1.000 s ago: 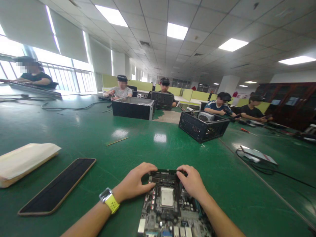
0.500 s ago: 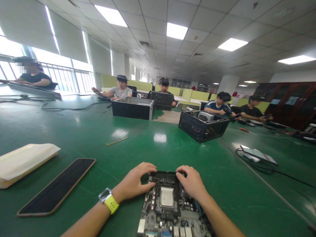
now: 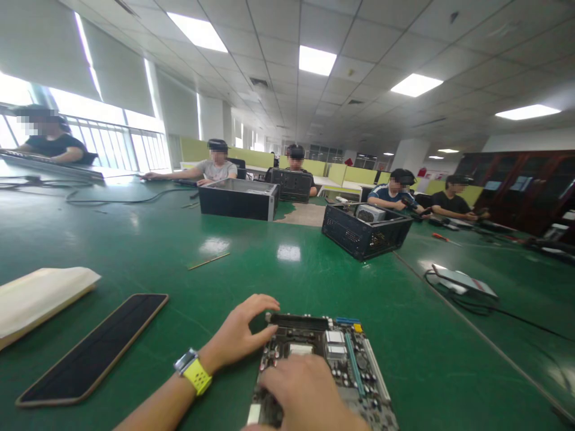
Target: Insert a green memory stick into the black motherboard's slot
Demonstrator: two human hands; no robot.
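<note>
A computer motherboard (image 3: 335, 383) lies flat on the green table in front of me. Its black memory slot (image 3: 300, 322) runs along the far edge, and the pale square processor (image 3: 300, 348) shows only in part. My left hand (image 3: 242, 326) is at the far left corner, thumb and forefinger spread around it, the thumb at the board's edge. Over the socket area is my right hand (image 3: 305, 386), smeared by motion. Its fingers point to the left side of the socket, and their tips are hard to make out. A yellow-strapped watch (image 3: 194, 372) is on my left wrist.
At left lie a phone (image 3: 94, 350) and a cream-coloured pad (image 3: 42, 299). A thin brass-coloured strip (image 3: 209, 261) lies ahead. Computer cases (image 3: 238, 200) and an open case (image 3: 366, 230) stand farther back. A device with a cable (image 3: 465, 282) is at right. Several people sit around.
My right hand has left the far end of the memory slot and moved toward me and left, over the processor socket. My left hand stays near the corner. The view has shifted slightly.
</note>
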